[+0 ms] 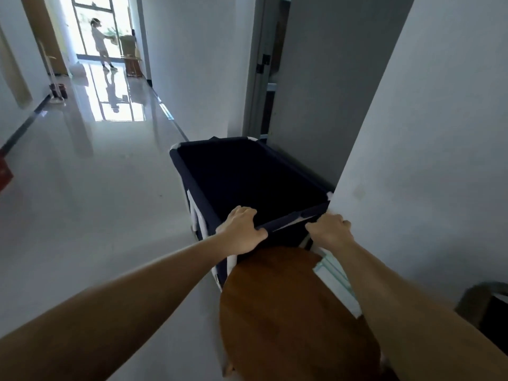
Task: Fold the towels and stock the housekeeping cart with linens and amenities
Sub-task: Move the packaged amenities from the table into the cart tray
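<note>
Two grips are holding the near rim of the navy fabric cart (286, 219): our left grip (242, 229) is wrapping its left corner, our right grip (330, 232) is clutching it beside the white wall (426, 133). We are seeing the cart standing on a glossy pale corridor floor (96, 188), a round wooden disc (288, 312) lying below our arms.

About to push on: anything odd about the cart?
The cart has its near right corner hard by the wall, perhaps touching. The left hand and right hand grip its near rim. Nothing looks spilled or torn.
</note>
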